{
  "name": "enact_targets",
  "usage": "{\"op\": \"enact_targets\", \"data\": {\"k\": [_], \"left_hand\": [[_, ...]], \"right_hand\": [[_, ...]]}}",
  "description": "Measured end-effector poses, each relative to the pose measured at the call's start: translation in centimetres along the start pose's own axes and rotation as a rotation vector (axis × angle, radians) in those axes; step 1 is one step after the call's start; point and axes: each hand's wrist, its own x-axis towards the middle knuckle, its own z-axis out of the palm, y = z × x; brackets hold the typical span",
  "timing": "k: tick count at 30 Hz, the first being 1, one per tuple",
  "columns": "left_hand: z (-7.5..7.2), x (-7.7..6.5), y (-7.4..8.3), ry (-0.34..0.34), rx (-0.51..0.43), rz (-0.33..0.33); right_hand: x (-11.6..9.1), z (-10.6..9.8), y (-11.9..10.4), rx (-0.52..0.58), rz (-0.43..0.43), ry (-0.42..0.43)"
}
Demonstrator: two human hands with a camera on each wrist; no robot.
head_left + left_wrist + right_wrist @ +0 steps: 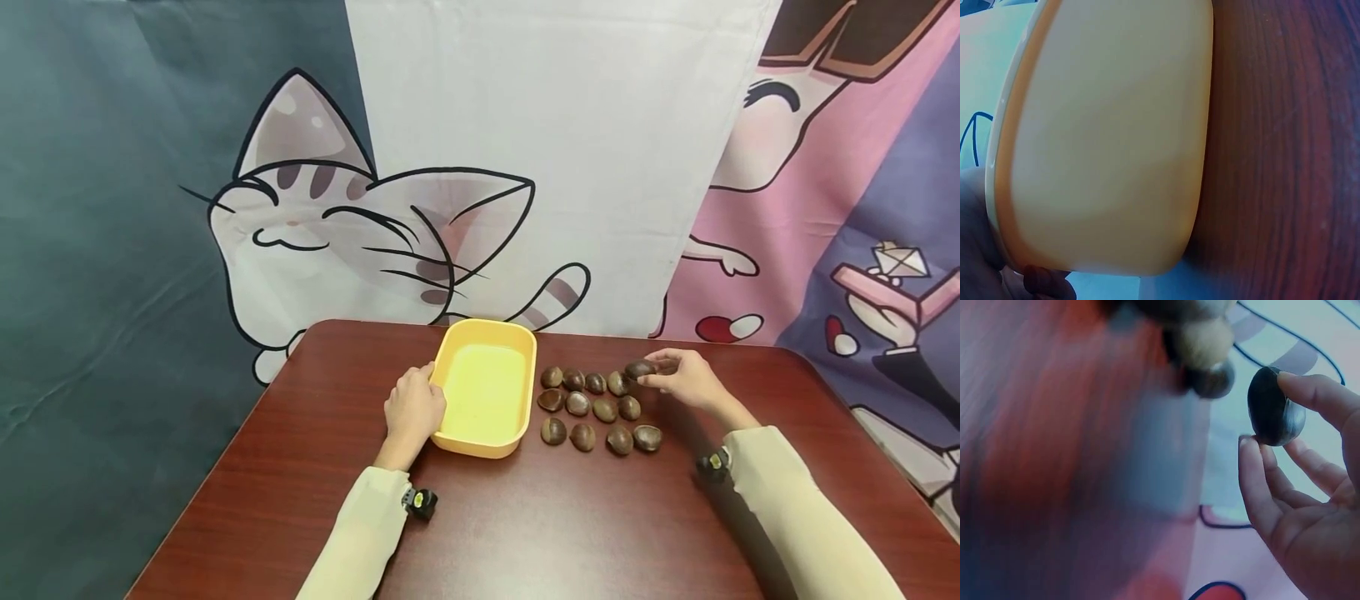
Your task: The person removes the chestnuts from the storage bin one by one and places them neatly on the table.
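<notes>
A yellow plastic tub (pixel 486 450) with rounded corners stands on the table, its inside bare. My left hand (pixel 415 406) grips its left rim; in the left wrist view the tub's outer wall (pixel 1110 137) fills the middle, with fingertips (pixel 1047 282) curled at its lower corner. Between thumb and fingers my right hand (pixel 686 379) pinches a dark brown chestnut (pixel 640 370), also seen in the right wrist view as a glossy dark chestnut (pixel 1275 409). Right of the tub, several chestnuts (pixel 577 403) lie in three rough rows; the held one is beside the back row's right end.
The dark red wooden table (pixel 525 525) reaches back to a hanging cloth backdrop (pixel 570 150) printed with a cartoon cat. Small black cameras sit at both wrists, the left camera (pixel 420 502) and the right camera (pixel 714 464).
</notes>
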Motion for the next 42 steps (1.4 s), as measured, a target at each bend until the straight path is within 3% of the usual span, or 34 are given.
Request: {"op": "enact_targets", "data": {"k": [7,29,42], "left_hand": [[0.2,-0.1,-0.1,-0.01,0.006,-0.015],[-0.2,0.0,-0.3,0.002,0.005,-0.007],[-0.6,0.1,-0.7,-0.03,0.012,-0.02]], "right_hand": [[-0.7,0.2,1.4,-0.122,0.053,0.04],[-1.0,0.7,1.4,-0.155,0.105,0.042],[-0.7,1.1,1.4,-0.123,0.148,0.004]]}}
